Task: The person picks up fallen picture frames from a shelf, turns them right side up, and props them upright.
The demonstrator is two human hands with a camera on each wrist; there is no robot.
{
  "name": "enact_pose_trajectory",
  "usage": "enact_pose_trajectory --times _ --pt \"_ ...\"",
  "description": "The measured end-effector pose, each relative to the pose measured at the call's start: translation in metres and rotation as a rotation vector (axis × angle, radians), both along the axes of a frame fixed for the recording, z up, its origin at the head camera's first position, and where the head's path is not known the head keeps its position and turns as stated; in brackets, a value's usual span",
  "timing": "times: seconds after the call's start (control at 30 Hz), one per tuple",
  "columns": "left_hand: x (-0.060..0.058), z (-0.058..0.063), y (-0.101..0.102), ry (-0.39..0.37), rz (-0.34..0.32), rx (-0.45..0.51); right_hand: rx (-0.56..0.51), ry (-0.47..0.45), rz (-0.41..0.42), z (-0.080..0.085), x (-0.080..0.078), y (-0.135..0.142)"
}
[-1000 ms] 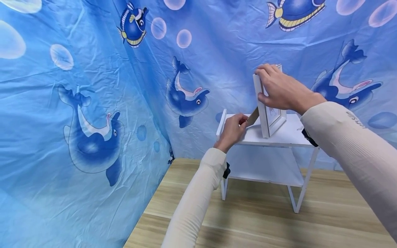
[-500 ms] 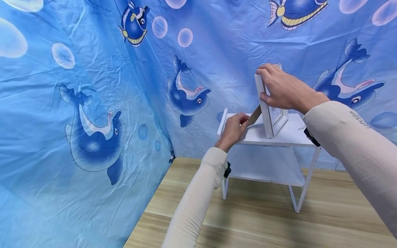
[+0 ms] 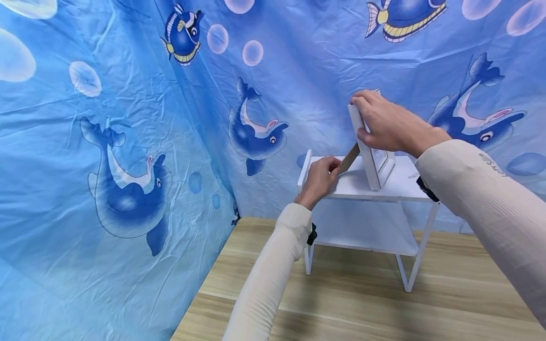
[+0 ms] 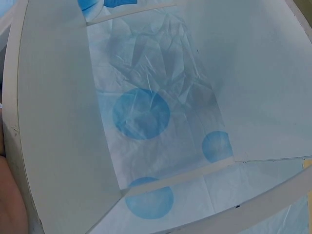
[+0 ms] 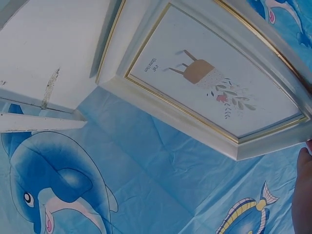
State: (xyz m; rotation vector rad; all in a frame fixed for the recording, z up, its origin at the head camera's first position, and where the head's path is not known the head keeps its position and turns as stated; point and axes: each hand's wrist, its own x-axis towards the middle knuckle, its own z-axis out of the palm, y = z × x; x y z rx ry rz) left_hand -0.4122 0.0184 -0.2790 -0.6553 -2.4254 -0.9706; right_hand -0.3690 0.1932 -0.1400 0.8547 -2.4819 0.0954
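Start near, with the pale wood-grain floor (image 3: 350, 293) and the cream sleeves (image 3: 273, 265), smooth and close-fitting. Next, by the left edge of the desk (image 3: 401, 184), see the left hand (image 3: 319, 179) pinching the low end of the strut (image 3: 350, 159), a flat tan strip, between fingers and thumb. Higher and to the right, note the right hand (image 3: 386, 118) with fingers hooked over the top edge of the frame (image 3: 369, 163) and thumb against its front. Find the frame near the desk's front edge, leaning back towards the strut; hard to tell whether bearing full weight there.

To do this well, steady the top lightly, ease the strut without forcing it, and seat the low edge flat, safely in from the desk's front edge. Test the lean before loosening either grip.

Notice the white moulding, stepped and mitred, with thin gold lines around the print (image 5: 200, 73). Last, behind everything, take in the creased, faintly glossy blue sheet (image 3: 298, 71) patterned with dolphins.
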Motion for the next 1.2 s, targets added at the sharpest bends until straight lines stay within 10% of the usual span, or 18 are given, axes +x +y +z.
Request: enact_pose_trajectory --times 1.2 --pt "0.0006 0.0002 -0.0003 -0.007 0.003 0.013 0.026 -0.028 -0.033 0.0007 0.0009 -0.0043"
